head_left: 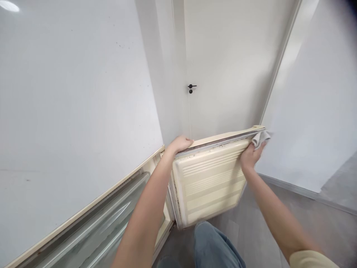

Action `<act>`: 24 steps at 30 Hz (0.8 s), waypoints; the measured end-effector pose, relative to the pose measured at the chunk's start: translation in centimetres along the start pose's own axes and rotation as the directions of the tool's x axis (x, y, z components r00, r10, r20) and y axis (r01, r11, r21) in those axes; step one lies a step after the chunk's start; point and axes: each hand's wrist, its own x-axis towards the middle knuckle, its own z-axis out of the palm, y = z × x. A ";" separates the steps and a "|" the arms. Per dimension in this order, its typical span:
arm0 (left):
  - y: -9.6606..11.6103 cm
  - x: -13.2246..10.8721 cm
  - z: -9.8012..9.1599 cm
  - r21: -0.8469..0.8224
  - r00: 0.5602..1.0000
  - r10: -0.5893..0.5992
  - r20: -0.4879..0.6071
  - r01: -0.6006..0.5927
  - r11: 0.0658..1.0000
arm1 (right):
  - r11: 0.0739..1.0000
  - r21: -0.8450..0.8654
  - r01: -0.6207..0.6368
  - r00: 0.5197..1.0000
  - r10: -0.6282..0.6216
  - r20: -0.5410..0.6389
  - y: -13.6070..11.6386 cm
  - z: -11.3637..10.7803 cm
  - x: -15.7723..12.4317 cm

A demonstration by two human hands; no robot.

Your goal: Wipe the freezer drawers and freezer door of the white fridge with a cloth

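Observation:
A cream fridge door [212, 178] with a ribbed inner panel stands swung open from the cabinet. Its rubber seal [217, 141] has dark specks along it. My left hand [180, 144] is closed over the door's top edge near the hinge side, with most of its fingers out of sight behind the edge. At the far upper corner, my right hand [250, 155] grips a crumpled light grey cloth [261, 139] and presses it against the door's outer edge.
On the left, the open compartment holds clear shelves or drawers [103, 227] below a large white surface [75, 93]. A closed white room door [228, 67] with a black handle [191, 86] stands behind. My knee [214, 245] is close under the fridge door, above the grey floor [267, 223].

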 end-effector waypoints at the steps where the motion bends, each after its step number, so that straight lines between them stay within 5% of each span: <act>1: 0.0 0.0 0.0 -0.001 1.000 0.000 0.002 0.000 1.000 | 1.000 0.011 0.012 1.000 -0.012 -0.026 -0.4 0.5 -1.4; 8: -0.4 0.4 0.1 -0.005 1.000 0.019 0.006 -0.019 1.000 | 0.959 0.074 0.273 0.961 -0.275 0.020 -4.7 2.7 -11.2; 16: -0.7 0.8 0.4 -0.015 0.999 0.035 -0.009 -0.035 0.999 | 0.865 0.095 0.492 0.799 -0.492 0.345 -10.0 3.2 -22.7; 19: -0.6 0.7 0.4 -0.022 0.999 0.044 -0.014 -0.044 0.999 | 0.803 0.115 0.585 0.663 -0.555 0.503 -10.4 2.9 -25.2; 24: -0.3 0.3 0.3 -0.039 0.998 0.055 -0.019 -0.056 0.998 | 0.563 0.257 0.785 0.272 -0.687 0.673 -10.0 1.6 -25.2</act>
